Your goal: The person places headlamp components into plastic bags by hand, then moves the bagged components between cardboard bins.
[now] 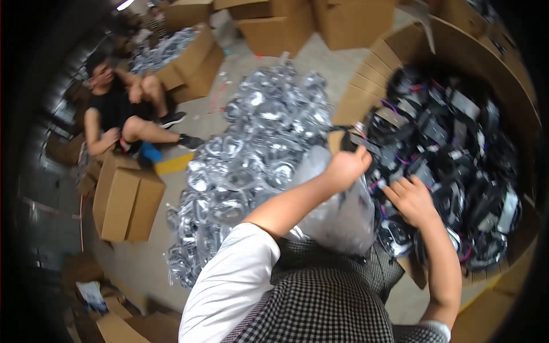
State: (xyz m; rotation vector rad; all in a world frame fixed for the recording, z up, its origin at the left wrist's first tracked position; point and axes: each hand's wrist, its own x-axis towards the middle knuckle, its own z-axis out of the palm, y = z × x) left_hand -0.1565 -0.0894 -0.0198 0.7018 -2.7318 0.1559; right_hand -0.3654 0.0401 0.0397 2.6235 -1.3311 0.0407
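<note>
A dark grey, flat-edged device (366, 144) lies right at the fingertips of the left hand (349, 169), at the near left side of a large cardboard box (363, 91). The right hand (410, 200) is lower and farther right, so the device sits up and to the left of it, a little apart. Just below the left hand, and to the left of the right one, a clear plastic bag (346, 226) bulges at the person's lap, partly behind the left forearm.

The left hand's fingers are bent and drawn in toward the thumb, their tips meeting the lower edge of the device beside the bag's upper part. The right hand is palm down, its fingers curled and slightly spread, the tips pointing left toward a small white connector (374, 186). The contact points are small and blurred, so I cannot tell whether either hand is actually closed on anything.

Below and beyond the right hand, the large box holds a heap of black cabled units (437, 134) with grey blocks and thin coloured wires. To the left of the bag, a broad pile of clear-bagged items (260, 137) covers the floor. Farther left, another person (114, 108) in black sits with bent knees behind a closed carton (127, 197).
</note>
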